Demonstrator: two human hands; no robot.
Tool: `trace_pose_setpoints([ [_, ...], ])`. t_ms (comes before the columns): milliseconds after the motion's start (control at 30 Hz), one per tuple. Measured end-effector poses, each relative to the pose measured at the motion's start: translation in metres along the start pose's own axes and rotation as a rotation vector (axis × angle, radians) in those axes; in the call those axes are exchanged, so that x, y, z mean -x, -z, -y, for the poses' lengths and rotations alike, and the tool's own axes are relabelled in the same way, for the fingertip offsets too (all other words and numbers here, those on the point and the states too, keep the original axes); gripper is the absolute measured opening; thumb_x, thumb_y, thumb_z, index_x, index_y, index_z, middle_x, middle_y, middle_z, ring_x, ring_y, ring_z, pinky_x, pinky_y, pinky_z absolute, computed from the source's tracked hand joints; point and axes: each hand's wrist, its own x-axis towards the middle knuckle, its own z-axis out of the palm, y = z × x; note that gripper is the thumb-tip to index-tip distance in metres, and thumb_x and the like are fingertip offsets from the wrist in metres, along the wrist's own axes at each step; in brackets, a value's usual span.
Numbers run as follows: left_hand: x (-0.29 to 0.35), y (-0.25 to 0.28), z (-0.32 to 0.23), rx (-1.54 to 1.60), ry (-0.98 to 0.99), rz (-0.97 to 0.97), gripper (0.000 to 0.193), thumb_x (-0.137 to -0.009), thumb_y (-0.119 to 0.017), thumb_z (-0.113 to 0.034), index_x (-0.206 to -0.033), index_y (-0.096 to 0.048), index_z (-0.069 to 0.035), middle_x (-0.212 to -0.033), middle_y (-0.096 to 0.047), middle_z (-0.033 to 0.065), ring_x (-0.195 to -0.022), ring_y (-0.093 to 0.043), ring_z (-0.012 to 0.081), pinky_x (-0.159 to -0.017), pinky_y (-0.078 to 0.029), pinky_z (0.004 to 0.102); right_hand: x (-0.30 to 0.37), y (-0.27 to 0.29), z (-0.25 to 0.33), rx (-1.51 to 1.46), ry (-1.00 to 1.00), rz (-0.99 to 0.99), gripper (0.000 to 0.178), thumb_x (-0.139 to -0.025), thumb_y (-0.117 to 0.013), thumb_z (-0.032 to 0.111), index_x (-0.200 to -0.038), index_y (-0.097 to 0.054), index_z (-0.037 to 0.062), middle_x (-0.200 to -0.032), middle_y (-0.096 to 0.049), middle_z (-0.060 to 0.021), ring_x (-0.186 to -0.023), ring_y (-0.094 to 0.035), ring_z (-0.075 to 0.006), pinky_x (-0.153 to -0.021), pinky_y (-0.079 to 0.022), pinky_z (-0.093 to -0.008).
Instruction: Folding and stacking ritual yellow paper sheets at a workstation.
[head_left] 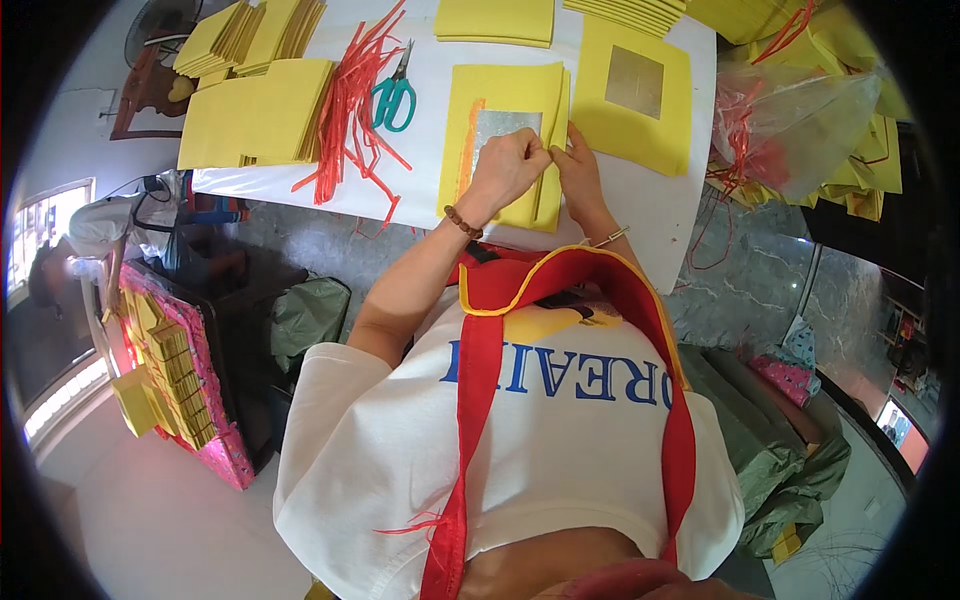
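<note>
In front of me on the white table lies a stack of yellow paper sheets (455, 125), its top sheet bearing a silver square (497, 124) and an orange strip along the left. My left hand (510, 163) rests over the silver square, fingers curled into a pinch at the stack's right edge. Against that same edge, my right hand (580, 178) holds the yellow sheets between thumb and fingers. Just right is another yellow sheet (600, 135) with a silver square. Scissors with teal handles (396, 102) lie left of the stack, beside a bundle of red strips (345, 110).
Folded yellow paper stacks (250, 115) stand at the table's left, with more along the far edge. At right, a clear plastic bag (790, 125) sits among yellow paper bundles. Another person (110, 225) is at a pink-covered table (225, 455) on the left.
</note>
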Motion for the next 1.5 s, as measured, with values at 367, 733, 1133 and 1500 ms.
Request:
trace_pose_setpoints([
  [367,0.0,-0.004,0.007,0.024,-0.045,0.087,0.023,-0.078,-0.054,-0.023,-0.076,-0.058,-0.001,-0.061,-0.059,0.0111,-0.056,-0.058,0.0215,-0.053,-0.044,0.0305,-0.001,-0.002,0.008,-0.157,-0.052,0.036,0.041,-0.088,-0.045,0.017,-0.125,-0.039,-0.0019,-0.116,-0.05,-0.0101,-0.103,-0.047,-0.0163,-0.088,-0.037,-0.0266],
  [733,0.018,0.047,0.046,-0.53,-0.1,-0.322,0.036,-0.074,-0.061,-0.024,-0.103,-0.053,-0.004,-0.101,-0.054,0.0135,-0.09,-0.051,0.0328,-0.071,-0.048,0.0411,0.012,-0.001,0.028,-0.029,-0.025,0.076,0.049,-0.088,-0.049,0.014,-0.131,-0.032,-0.0011,-0.122,-0.048,-0.0091,-0.107,-0.048,-0.0158,-0.089,-0.038,-0.0272],
  [1133,0.018,0.046,0.05,-0.5,-0.065,-0.387,0.036,-0.072,-0.064,-0.021,-0.098,-0.049,-0.002,-0.091,-0.05,0.0166,-0.077,-0.053,0.0349,-0.065,-0.047,0.0437,0.052,-0.001,0.043,-0.232,-0.187,-0.032,0.045,-0.088,-0.05,0.018,-0.127,-0.039,-0.0007,-0.123,-0.048,-0.0074,-0.11,-0.046,-0.0156,-0.092,-0.037,-0.0318],
  [1500,-0.007,0.051,0.074,0.232,0.152,-0.049,0.036,-0.075,-0.062,-0.02,-0.103,-0.053,0.001,-0.081,-0.063,0.0148,-0.072,-0.059,0.0241,-0.066,-0.045,0.0311,0.042,0.011,0.024,-0.227,-0.209,0.07,0.05,-0.089,-0.05,0.019,-0.132,-0.032,0.0016,-0.123,-0.047,-0.0072,-0.109,-0.046,-0.0145,-0.091,-0.038,-0.0329],
])
